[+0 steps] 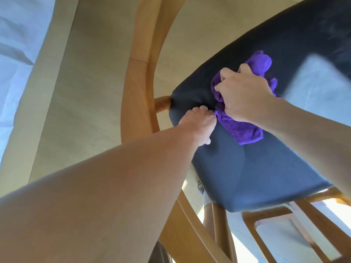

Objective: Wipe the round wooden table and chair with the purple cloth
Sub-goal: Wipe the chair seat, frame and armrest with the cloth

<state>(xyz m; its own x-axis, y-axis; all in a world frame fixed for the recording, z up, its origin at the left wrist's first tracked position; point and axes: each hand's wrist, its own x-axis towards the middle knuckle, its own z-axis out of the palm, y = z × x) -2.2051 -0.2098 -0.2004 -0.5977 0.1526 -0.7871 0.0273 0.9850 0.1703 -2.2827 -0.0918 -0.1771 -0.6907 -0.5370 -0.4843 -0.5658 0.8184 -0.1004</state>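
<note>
A wooden chair (138,82) with a dark blue padded seat (247,177) fills the view, seen from close above. My right hand (245,93) grips a bunched purple cloth (245,130) and holds it against the seat near its back edge. My left hand (199,124) rests on the seat's left rear corner with its fingers curled over the seat edge, beside the cloth. The round wooden table is not in view.
The chair's curved wooden back post rises at the upper middle, and its lower frame rails (275,221) show beneath the seat. Pale flooring (76,92) lies to the left. A foot in a white sock (206,198) stands on the floor under the chair.
</note>
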